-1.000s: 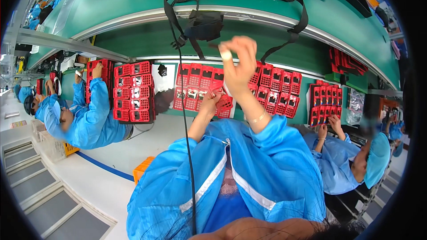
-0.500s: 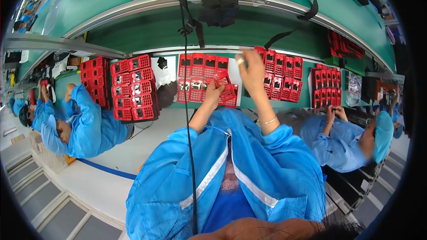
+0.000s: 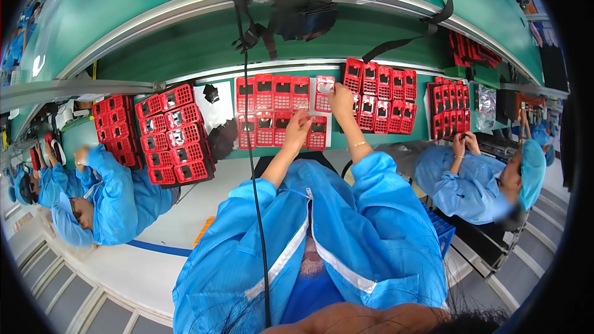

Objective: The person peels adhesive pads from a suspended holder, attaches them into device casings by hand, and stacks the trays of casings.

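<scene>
Gripping a red rectangular plastic casing (image 3: 323, 98) by its edge, upper centre, is the right hand (image 3: 341, 101); whether the left hand (image 3: 299, 125) grips is unclear.

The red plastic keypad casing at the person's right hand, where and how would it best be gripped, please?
Probably pinch the casing by its long right edge, from the right: a similar red casing sits close on its left, leaving little room.
</scene>
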The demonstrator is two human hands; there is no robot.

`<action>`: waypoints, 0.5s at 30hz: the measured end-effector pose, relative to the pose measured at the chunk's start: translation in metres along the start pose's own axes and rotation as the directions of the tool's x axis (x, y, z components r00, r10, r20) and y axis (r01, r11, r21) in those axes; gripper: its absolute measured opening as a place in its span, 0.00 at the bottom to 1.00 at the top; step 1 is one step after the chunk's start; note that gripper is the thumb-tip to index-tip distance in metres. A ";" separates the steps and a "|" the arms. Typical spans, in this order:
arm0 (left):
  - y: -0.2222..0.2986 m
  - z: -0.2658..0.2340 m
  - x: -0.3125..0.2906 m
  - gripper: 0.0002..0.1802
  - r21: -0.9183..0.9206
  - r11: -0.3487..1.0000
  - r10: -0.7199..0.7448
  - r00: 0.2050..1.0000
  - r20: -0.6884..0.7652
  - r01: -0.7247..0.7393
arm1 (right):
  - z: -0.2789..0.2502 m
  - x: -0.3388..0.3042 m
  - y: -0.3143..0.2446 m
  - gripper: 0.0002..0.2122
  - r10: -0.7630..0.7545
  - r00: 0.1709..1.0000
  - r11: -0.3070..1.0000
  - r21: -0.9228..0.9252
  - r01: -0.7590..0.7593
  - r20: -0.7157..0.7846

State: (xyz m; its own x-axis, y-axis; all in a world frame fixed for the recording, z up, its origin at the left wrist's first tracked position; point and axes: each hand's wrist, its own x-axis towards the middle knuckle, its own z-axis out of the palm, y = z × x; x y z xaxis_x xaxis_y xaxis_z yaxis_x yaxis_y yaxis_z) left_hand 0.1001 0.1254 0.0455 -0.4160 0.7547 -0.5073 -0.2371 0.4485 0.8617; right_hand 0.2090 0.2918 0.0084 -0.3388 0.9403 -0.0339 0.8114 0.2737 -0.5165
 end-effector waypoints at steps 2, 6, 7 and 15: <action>-0.033 -0.018 0.005 0.25 -0.051 0.999 -0.012 0.999 0.044 0.015 | 0.012 0.013 -0.008 0.08 -0.027 0.999 0.990 -0.137 0.024 -0.025; -0.023 -0.032 -0.010 0.20 -0.032 0.999 -0.012 1.000 0.014 0.012 | 0.025 0.020 -0.013 0.08 0.119 0.957 0.942 -0.335 -0.024 0.265; -0.026 -0.040 -0.011 0.20 -0.031 0.999 -0.016 1.000 -0.002 0.016 | 0.026 0.020 -0.025 0.07 -0.011 0.984 0.934 -0.349 0.073 0.175; -0.009 -0.059 0.006 0.18 0.051 0.999 0.007 0.998 -0.067 -0.004 | 0.045 0.037 -0.042 0.05 -0.323 0.941 0.921 -0.194 0.337 0.104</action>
State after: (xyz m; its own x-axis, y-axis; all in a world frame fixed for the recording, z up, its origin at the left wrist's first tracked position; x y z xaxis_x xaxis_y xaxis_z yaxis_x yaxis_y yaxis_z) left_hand 0.0484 0.0974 0.0350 -0.4756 0.7241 -0.4996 -0.1908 0.4695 0.8621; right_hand 0.1412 0.3063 -0.0096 -0.6300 0.7753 0.0463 0.7254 0.6087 -0.3213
